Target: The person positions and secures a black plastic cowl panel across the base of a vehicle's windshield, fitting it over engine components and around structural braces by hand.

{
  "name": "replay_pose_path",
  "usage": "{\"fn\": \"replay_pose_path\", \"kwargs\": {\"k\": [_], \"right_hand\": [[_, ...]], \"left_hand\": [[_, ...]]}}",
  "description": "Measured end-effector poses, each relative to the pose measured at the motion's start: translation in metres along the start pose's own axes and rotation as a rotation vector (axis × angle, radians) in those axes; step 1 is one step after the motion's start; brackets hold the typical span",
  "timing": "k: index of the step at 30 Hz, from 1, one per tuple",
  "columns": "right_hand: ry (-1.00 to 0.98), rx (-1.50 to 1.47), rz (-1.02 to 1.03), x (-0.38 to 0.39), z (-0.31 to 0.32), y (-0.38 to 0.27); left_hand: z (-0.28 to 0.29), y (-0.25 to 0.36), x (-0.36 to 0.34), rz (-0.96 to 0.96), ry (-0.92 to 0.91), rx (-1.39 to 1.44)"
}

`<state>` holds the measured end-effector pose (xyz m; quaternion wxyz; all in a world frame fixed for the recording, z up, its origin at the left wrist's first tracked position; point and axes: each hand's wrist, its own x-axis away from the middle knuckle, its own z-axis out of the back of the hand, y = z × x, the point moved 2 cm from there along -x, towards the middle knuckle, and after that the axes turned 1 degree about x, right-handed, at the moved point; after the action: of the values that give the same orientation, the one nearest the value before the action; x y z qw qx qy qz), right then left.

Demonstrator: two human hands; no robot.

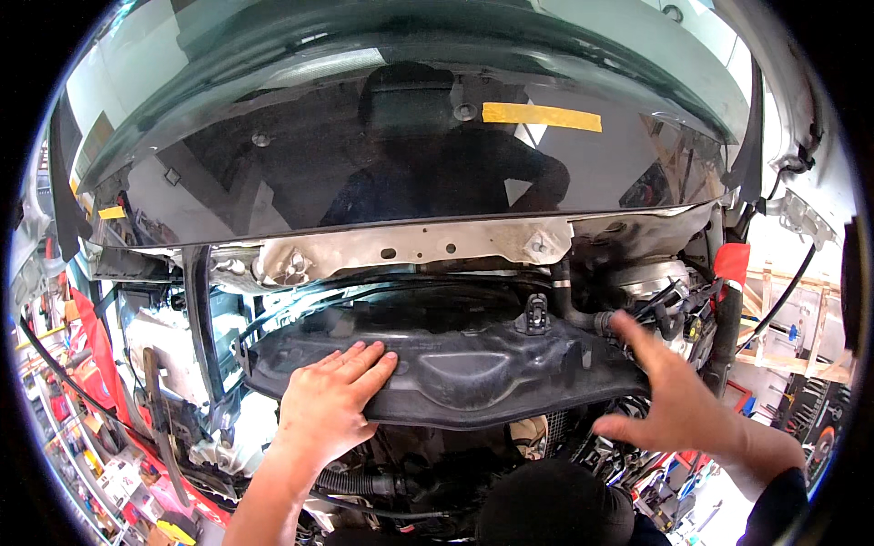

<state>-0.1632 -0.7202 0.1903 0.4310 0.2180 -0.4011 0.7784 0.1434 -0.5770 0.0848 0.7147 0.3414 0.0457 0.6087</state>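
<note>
Black moulded plastic cowl panel (464, 373) at windshield's (410, 187) 6 o'clock. Left hand (325, 399) flat at panel's 8 o'clock, fingers extended, ungrasping, perhaps steadying it. Right hand (678, 400), 4 o'clock, fingers spread, nothing gripped; contact with rubber hose (583, 318) unclear.

Black molded cover (464, 364) below a windshield (273, 187)
Left hand (330, 400) rests on its left part; right hand (672, 391), thumb spread, is by its right end, near a black hose (565, 302).

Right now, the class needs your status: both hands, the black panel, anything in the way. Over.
Left hand on black molded plastic panel. Right hand open by panel's right end, contact unclear. Black elbow hose close by, possibly in the way.
</note>
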Motion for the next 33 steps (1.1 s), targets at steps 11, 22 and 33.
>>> {"fn": "replay_pose_path", "kwargs": {"k": [11, 22, 33], "right_hand": [[-0.065, 0.222, 0.089, -0.021, -0.001, 0.006], [0.174, 0.39, 0.085, 0.003, -0.008, -0.022], [0.261, 0.379, 0.21, 0.006, -0.052, 0.017]], "left_hand": [[0.017, 0.004, -0.019, 0.069, -0.005, 0.042], [0.022, -0.007, -0.023, -0.058, 0.12, 0.239], [-0.011, 0.012, 0.007, 0.021, 0.133, -0.006]]}}
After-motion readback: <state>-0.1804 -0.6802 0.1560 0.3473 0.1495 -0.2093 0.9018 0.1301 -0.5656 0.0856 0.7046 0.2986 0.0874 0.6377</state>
